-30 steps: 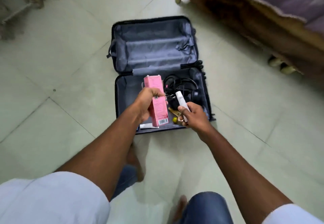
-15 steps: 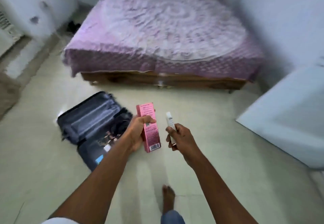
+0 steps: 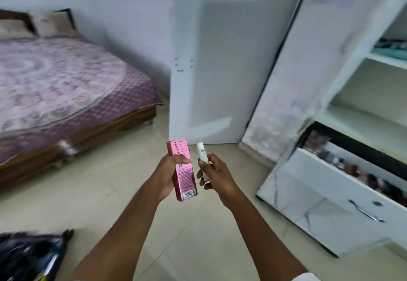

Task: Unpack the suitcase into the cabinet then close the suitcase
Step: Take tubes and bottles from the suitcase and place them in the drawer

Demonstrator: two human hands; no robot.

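Bedroom floor [image 3: 154, 225], white cabinet [image 3: 352, 126] open on the right; left hand [image 3: 167, 177] grips a pink box [image 3: 184, 177], right hand [image 3: 217, 175] pinches a small white tube [image 3: 202, 153].

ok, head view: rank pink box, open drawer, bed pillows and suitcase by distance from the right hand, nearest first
From the right hand, which holds a white tube:
1. pink box, just to its left, in the left hand.
2. open drawer, to the right, low in the cabinet.
3. suitcase, bottom left on the floor.
4. bed pillows, far left at the back.
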